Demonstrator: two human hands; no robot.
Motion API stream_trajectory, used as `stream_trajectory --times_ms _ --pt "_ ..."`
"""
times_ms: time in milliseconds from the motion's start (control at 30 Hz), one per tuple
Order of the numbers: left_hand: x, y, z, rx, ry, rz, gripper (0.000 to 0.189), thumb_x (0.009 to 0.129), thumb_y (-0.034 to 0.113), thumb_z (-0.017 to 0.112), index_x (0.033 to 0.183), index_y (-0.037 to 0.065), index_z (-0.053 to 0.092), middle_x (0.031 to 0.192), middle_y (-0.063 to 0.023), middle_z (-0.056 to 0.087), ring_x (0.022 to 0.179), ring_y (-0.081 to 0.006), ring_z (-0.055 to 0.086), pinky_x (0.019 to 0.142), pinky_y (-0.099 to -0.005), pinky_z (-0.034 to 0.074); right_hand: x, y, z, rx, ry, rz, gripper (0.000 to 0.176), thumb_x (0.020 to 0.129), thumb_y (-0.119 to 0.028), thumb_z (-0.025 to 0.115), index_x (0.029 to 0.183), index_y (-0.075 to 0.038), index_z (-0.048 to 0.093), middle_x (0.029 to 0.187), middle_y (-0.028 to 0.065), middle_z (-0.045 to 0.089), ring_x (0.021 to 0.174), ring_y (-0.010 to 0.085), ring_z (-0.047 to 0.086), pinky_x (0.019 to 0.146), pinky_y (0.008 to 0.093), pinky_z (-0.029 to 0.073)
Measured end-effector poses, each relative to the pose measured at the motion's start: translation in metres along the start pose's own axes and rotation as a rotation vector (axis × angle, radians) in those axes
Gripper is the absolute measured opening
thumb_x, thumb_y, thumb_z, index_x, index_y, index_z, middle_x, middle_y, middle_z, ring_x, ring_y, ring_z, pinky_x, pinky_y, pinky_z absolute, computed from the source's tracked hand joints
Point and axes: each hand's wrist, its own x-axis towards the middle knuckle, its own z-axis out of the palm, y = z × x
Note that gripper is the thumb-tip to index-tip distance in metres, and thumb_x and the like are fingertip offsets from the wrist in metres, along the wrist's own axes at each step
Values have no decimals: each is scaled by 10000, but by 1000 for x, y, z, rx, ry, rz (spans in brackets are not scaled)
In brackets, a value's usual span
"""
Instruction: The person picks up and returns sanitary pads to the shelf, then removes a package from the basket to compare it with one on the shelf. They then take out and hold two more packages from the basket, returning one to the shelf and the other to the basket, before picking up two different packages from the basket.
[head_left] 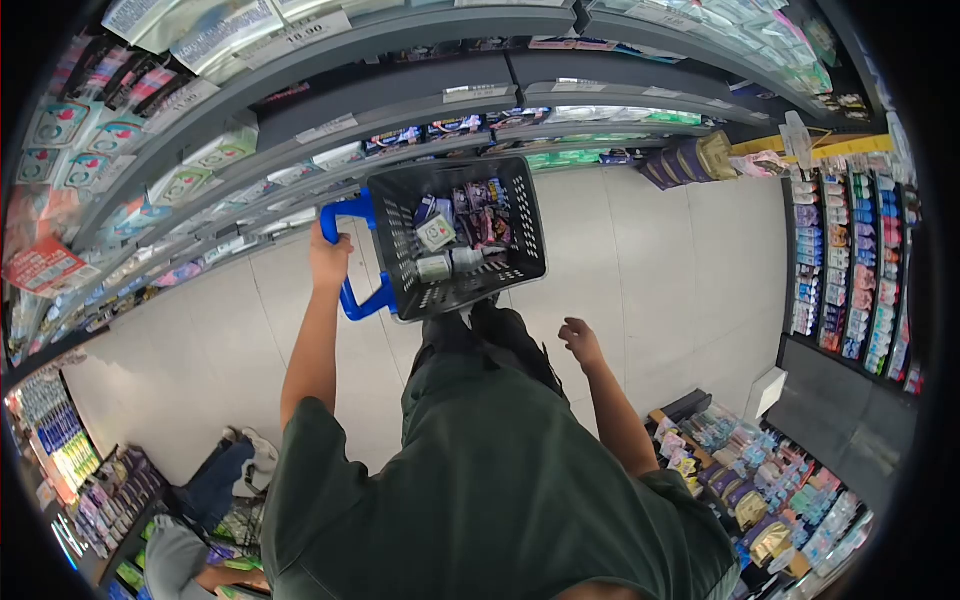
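Note:
My left hand (331, 258) is wrapped round the blue handle (350, 302) of a black shopping basket (400, 245). Inside the basket lie several packaged goods, among them a white and green box (436, 232), a white bottle (467, 259) and dark purple packets (482, 197). To the right of my legs, my right hand (578, 340) hangs in the air with fingers partly curled and apart, touching nothing.
Shelves (400, 95) of packaged goods curve across the front and left. More goods hang on a rack (850, 270) at the right, beside a display (770, 480) at the lower right. Another person (180, 560) is low at the lower left, near shelves. Pale floor tiles (690, 260) surround my legs.

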Motion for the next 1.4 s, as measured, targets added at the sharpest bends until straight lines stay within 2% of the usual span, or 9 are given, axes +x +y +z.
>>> stream_trajectory --times_ms 400,633,767,900,967,1033,1167,1233,1400 --pt "-21 -4 1 160 106 -34 433 797 176 637 1215 109 548 791 -112 663 717 -266 650 672 -374 491 122 -41 -37 -467 -167 -315 492 831 -306 683 1227 -42 556 1026 98 682 997 235 645 865 334 496" --pt "-32 11 4 227 236 96 422 817 209 656 1206 84 551 829 -120 672 738 -284 646 730 -387 501 155 -59 10 -563 -251 -323 460 834 -299 683 1209 -55 575 1014 76 675 978 195 636 850 319 490" --pt "-34 16 3 209 174 -34 441 816 172 660 1222 54 537 958 -155 658 832 -297 637 780 -381 496 174 -44 52 -612 -291 -310 469 815 -315 696 1188 -55 583 1024 90 677 967 207 646 841 322 499" --pt "-62 42 9 442 434 444 479 770 44 664 1227 11 524 1199 -203 543 1108 -369 522 952 -431 409 203 -26 94 -592 -320 -324 494 776 -333 705 1158 -42 593 998 129 683 944 258 664 827 354 517" --pt "-95 60 22 375 425 572 478 798 52 654 1248 2 501 1238 -201 538 1170 -371 487 1006 -440 363 217 -24 112 -616 -296 -325 481 775 -327 704 1145 -40 595 987 125 682 931 264 663 823 354 518" --pt "-126 64 50 137 225 542 460 796 36 644 1235 12 510 1228 -201 537 1180 -382 477 1004 -467 367 234 -20 126 -628 -288 -361 473 780 -335 692 1133 -36 593 971 128 678 919 283 661 812 366 516" --pt "-154 14 128 -13 -176 219 471 772 72 685 1213 38 523 1231 -200 520 1153 -389 494 989 -439 400 266 -31 162 -697 -302 -351 500 773 -365 666 1124 -18 589 969 160 666 937 327 646 799 398 508" --pt "-162 -23 151 15 -270 137 470 776 96 696 1211 44 526 1227 -188 524 1145 -388 502 975 -427 422 285 -30 177 -728 -276 -354 498 742 -299 698 1178 -84 587 993 132 669 955 292 650 860 378 496" --pt "-159 -83 173 164 -372 101 460 749 123 708 1173 57 543 1152 -139 567 1048 -343 554 894 -422 460 327 -49 221 -818 -217 -487 665 729 -335 736 1265 -21 497 1164 193 607 1076 345 595 905 410 475"
